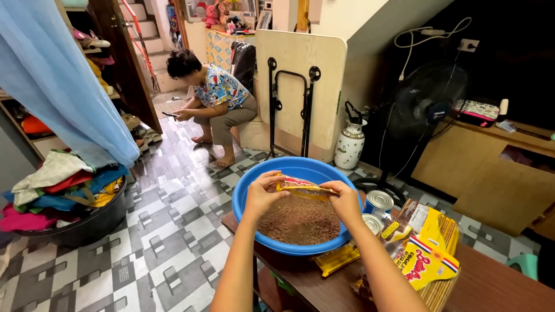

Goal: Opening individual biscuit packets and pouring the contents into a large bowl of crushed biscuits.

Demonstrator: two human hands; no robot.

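Observation:
A blue plastic basin (254,179) stands on a brown wooden table (497,286) and holds a layer of brown granular powder (298,221). Over the basin I hold a small yellow and red packet (302,187) flat between both hands. My left hand (263,193) pinches its left end. My right hand (346,199) pinches its right end.
Two tin cans (378,202) and several yellow packets (425,260) lie right of the basin. Another person (217,95) sits on a low step across the tiled floor. A black tub of clothes (63,196) is at left. A folded table, vase (350,144) and fan (425,104) stand behind.

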